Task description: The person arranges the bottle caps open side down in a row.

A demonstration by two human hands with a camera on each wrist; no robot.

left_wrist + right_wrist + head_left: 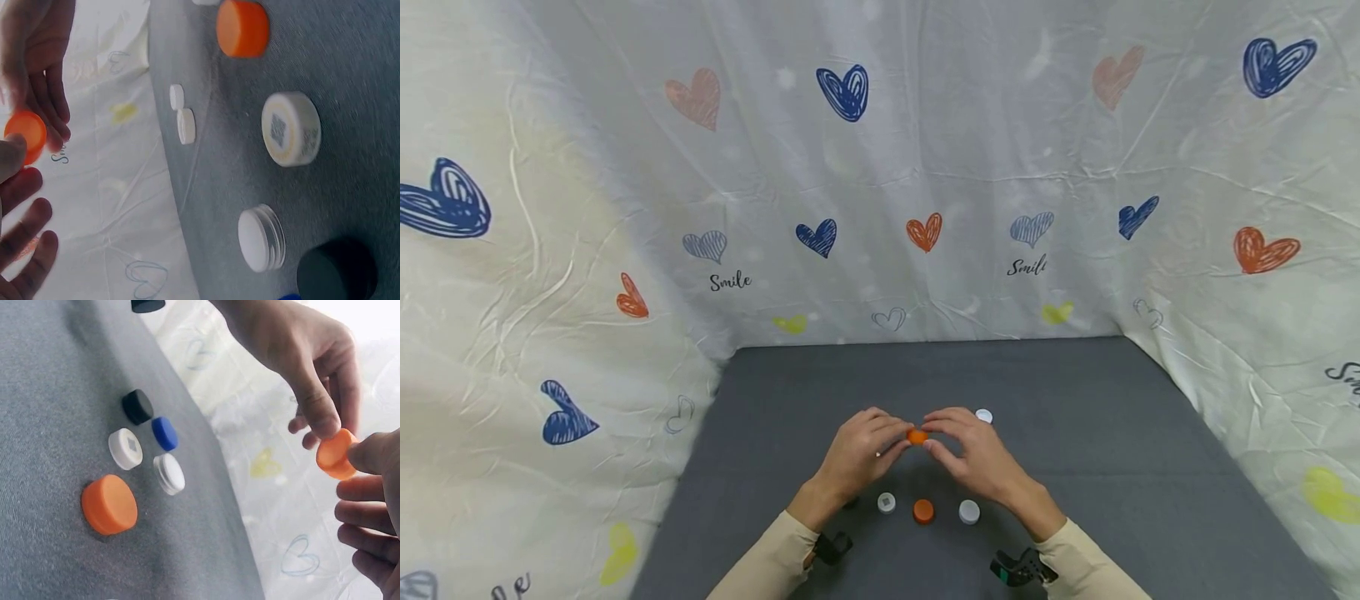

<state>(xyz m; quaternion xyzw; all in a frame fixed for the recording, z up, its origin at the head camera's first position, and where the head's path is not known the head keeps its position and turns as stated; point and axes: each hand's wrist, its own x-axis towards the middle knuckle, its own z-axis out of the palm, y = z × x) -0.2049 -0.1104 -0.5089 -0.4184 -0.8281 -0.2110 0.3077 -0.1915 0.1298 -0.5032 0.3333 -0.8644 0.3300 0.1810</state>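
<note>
Between both hands, raised over the dark grey table, is a small round orange cap (pixel 917 437). My left hand (pixel 862 446) pinches it from the left, its thumb lying on the cap (pixel 28 134) in the left wrist view. My right hand (pixel 973 454) holds the same cap from the right. In the right wrist view the right thumb presses the cap's (pixel 335 456) side, and the other right fingers spread below it. A bigger orange cap (pixel 923 512) lies on the table nearer the body, between a patterned white cap (pixel 886 502) and a white cap (pixel 969 512).
A black cap (pixel 137 406), a blue cap (pixel 165 433) and a white threaded cap (pixel 169 474) lie on the left side. Two white caps (pixel 186 126) sit farther off, close together. White curtains (pixel 880 167) printed with hearts border the grey table (pixel 775 383).
</note>
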